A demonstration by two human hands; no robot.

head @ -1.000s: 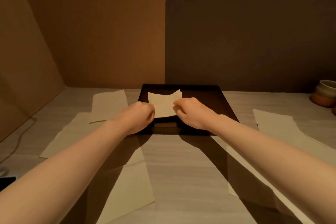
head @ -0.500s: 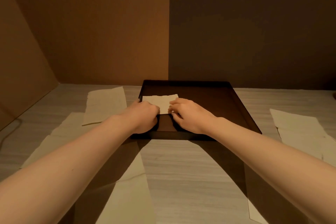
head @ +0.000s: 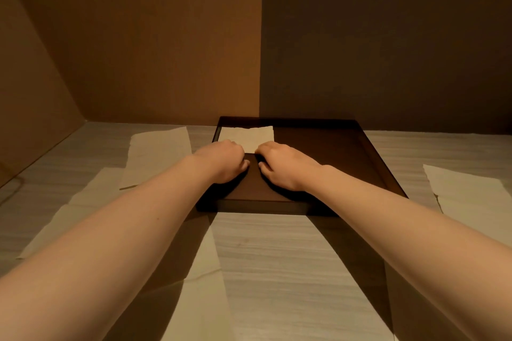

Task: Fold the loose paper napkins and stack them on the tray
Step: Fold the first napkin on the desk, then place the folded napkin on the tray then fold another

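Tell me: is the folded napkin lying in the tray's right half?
No, the folded napkin lies in the far left corner of the tray.

You see a dark brown tray [head: 368,152] with a cream-white folded napkin [head: 249,134] in it. The loose napkins [head: 160,152] around it are the same cream-white. The table [head: 277,252] is pale grey with thin stripes. One wall [head: 152,36] is orange-brown, the other wall [head: 388,36] dark grey-brown.
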